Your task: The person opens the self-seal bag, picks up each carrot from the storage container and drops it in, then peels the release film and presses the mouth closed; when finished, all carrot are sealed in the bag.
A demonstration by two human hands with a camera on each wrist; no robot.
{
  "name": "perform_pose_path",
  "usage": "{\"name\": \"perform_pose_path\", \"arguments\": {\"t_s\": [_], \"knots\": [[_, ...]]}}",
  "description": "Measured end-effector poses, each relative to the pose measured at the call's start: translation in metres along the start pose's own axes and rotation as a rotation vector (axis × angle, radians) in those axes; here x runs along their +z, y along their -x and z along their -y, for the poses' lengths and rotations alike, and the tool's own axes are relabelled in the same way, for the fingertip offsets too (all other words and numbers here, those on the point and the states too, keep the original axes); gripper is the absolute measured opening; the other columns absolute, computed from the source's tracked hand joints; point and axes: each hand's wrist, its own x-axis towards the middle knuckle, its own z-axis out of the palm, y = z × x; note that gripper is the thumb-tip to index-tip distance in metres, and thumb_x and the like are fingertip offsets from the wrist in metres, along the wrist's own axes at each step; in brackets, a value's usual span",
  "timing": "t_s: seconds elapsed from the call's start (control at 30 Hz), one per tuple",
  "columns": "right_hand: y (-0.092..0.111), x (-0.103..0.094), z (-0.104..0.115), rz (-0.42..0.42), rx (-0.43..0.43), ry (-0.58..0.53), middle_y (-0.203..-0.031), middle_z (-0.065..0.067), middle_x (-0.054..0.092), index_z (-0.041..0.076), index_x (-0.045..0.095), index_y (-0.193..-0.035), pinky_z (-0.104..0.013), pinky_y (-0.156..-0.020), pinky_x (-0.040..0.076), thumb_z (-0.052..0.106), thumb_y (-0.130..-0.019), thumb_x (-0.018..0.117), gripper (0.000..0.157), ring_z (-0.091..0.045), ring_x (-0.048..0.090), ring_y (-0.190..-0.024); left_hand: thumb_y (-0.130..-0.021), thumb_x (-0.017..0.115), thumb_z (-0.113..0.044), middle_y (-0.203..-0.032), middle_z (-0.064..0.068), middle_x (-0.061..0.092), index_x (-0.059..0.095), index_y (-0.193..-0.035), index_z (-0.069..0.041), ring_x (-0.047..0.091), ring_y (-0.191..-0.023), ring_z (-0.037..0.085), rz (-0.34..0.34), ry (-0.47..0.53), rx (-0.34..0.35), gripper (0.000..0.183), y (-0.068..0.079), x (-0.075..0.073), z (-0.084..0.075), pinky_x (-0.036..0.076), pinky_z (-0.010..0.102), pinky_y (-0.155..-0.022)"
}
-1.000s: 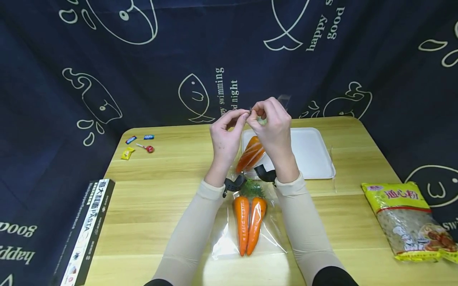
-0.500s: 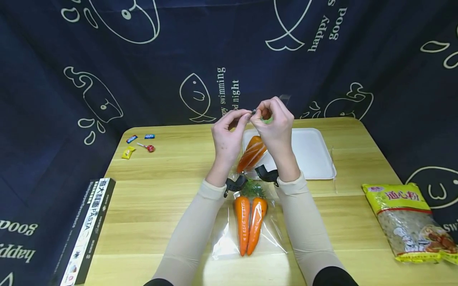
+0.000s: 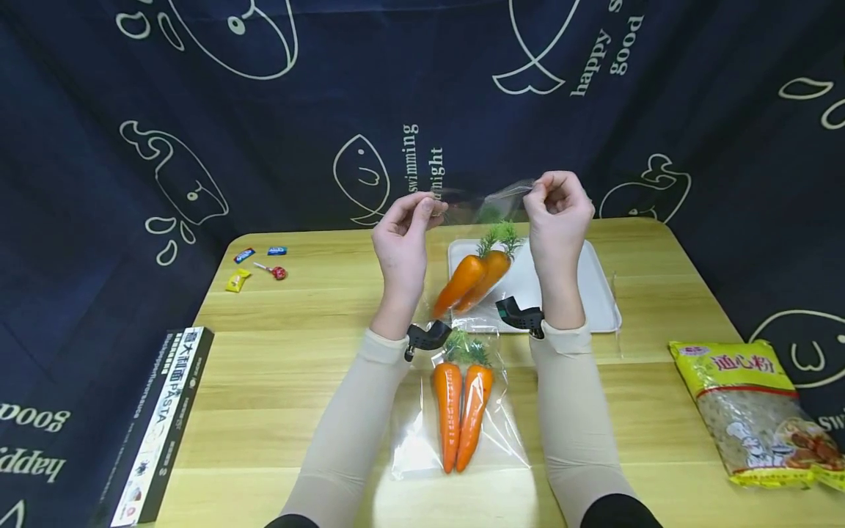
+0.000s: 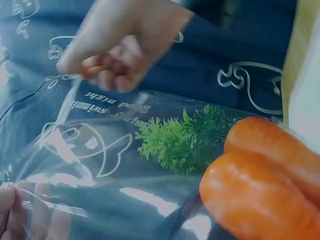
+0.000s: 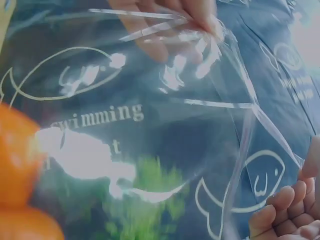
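Observation:
My left hand (image 3: 405, 242) and right hand (image 3: 560, 209) are raised above the table's far side. Each pinches an upper edge of a clear plastic bag (image 5: 200, 135), which is spread between them. Inside hang two orange carrots (image 3: 472, 282) with green leafy tops (image 4: 185, 140), tilted in front of a white tray (image 3: 584, 293). In the left wrist view, the bag's mouth stretches from one hand to the other. A second clear bag (image 3: 409, 447) lies flat between my forearms, with two more carrots (image 3: 461, 418) in it.
A lollipop (image 3: 279, 273), a yellow wrapped candy (image 3: 238, 279) and two blue ones (image 3: 276, 251) lie at the far left. The black-and-white pasta box (image 3: 161, 425) sits along the left edge, opposite a yellow macaroni bag (image 3: 746, 411). A patterned dark curtain (image 3: 297, 169) hangs behind.
The hands were together, fingertips meeting at the bag's top. Now they have parted, the right hand going farther right, and the bag's upper part is stretched out. Both carrots inside have come into view.

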Motion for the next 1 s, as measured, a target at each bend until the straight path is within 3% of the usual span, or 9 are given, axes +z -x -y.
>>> {"name": "perform_pose_path", "arguments": {"t_s": [0.13, 0.27, 0.37, 0.6, 0.83, 1.0], "knots": [[-0.011, -0.012, -0.005, -0.055, 0.099, -0.167, -0.074, -0.002, 0.054, 0.008, 0.062, -0.080, -0.023, -0.056, 0.036, -0.005, -0.089, 0.056, 0.017, -0.016, 0.045, -0.061, -0.093, 0.069, -0.011, -0.094, 0.014, 0.075, 0.068, -0.106, 0.005, 0.076, -0.089, 0.027, -0.049, 0.122, -0.021, 0.020, -0.005, -0.008, -0.002, 0.061, 0.046, -0.085], [-0.019, -0.019, -0.012, -0.101, 0.138, -0.274, -0.070, -0.004, 0.052, 0.005, 0.061, -0.078, -0.025, -0.056, 0.039, -0.007, -0.089, 0.053, 0.018, -0.018, 0.046, -0.056, -0.093, 0.069, -0.012, -0.093, 0.013, 0.074, 0.070, -0.105, -0.002, 0.076, -0.088, 0.029, -0.099, 0.155, -0.020, 0.016, -0.012, -0.020, -0.006, 0.061, 0.046, -0.083], [-0.024, -0.024, -0.018, -0.131, 0.162, -0.298, -0.067, -0.004, 0.052, 0.004, 0.060, -0.078, -0.024, -0.055, 0.041, -0.006, -0.089, 0.052, 0.018, -0.016, 0.048, -0.054, -0.093, 0.070, -0.012, -0.093, 0.015, 0.073, 0.070, -0.105, -0.001, 0.076, -0.086, 0.028, -0.141, 0.164, -0.010, 0.017, -0.018, -0.029, -0.009, 0.061, 0.045, -0.082], [-0.034, -0.041, -0.035, -0.181, 0.202, -0.258, -0.059, -0.005, 0.050, 0.005, 0.059, -0.076, -0.023, -0.055, 0.043, -0.004, -0.090, 0.052, 0.018, -0.015, 0.049, -0.054, -0.091, 0.072, -0.014, -0.094, 0.017, 0.072, 0.071, -0.105, -0.002, 0.075, -0.084, 0.028, -0.208, 0.168, 0.011, 0.019, -0.030, -0.052, -0.021, 0.062, 0.043, -0.083], [-0.040, -0.070, -0.057, -0.194, 0.289, -0.156, -0.063, -0.003, 0.050, 0.007, 0.061, -0.078, -0.024, -0.055, 0.043, -0.004, -0.090, 0.051, 0.018, -0.016, 0.048, -0.055, -0.090, 0.071, -0.009, -0.093, 0.020, 0.071, 0.070, -0.106, 0.005, 0.076, -0.083, 0.029, -0.249, 0.066, 0.065, 0.021, -0.033, -0.067, -0.034, 0.062, 0.040, -0.078], [-0.045, -0.097, -0.067, -0.114, 0.355, 0.018, -0.063, 0.000, 0.051, 0.008, 0.060, -0.075, -0.021, -0.055, 0.044, -0.001, -0.089, 0.051, 0.019, -0.014, 0.048, -0.055, -0.091, 0.070, -0.008, -0.095, 0.025, 0.069, 0.070, -0.105, 0.006, 0.075, -0.082, 0.030, -0.228, 0.036, 0.077, 0.019, -0.033, -0.065, -0.039, 0.062, 0.042, -0.078]]}}
